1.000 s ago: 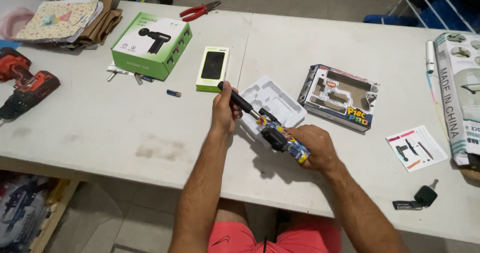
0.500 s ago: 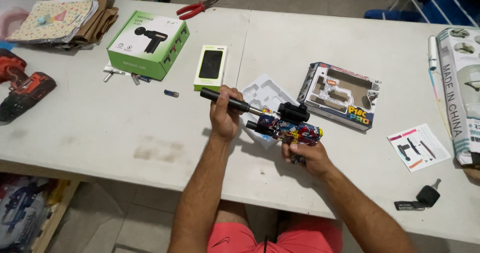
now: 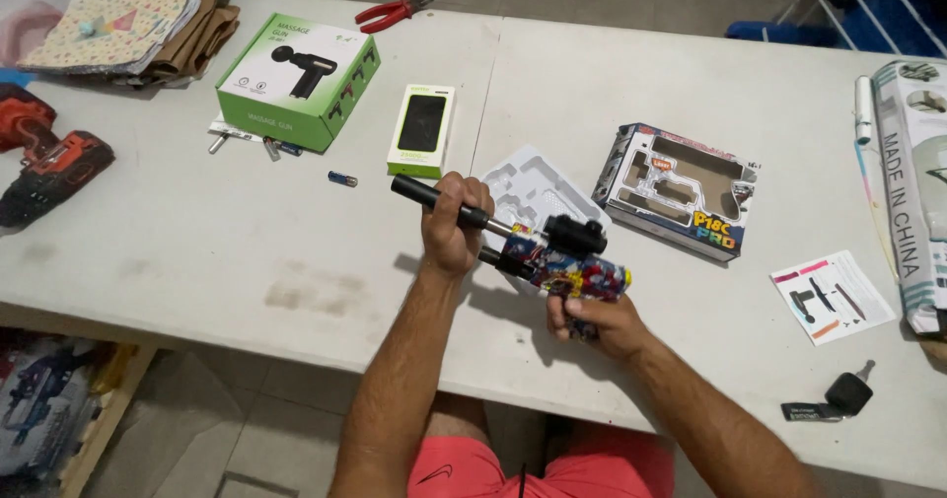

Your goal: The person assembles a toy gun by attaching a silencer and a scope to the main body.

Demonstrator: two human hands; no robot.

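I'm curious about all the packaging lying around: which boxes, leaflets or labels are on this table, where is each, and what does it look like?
Green and white box: far left, pictures a black handheld device.
Slim box: centre, green-edged, dark rectangle on top.
Open windowed box: right of centre, tan insert.
White plastic tray: behind the hands.
Leaflet: near right, white with small pictures.
Large pale box: right edge, partly cut off.

1 toy gun, multicoloured. 2 hands on it: left hand, right hand. 4 boxes: green box, slim green-edged box, open toy box, tall box at right edge. 1 white plastic tray. 1 red drill. 1 red pliers. 1 small battery. 1 leaflet. 1 car key. 1 stack of papers.
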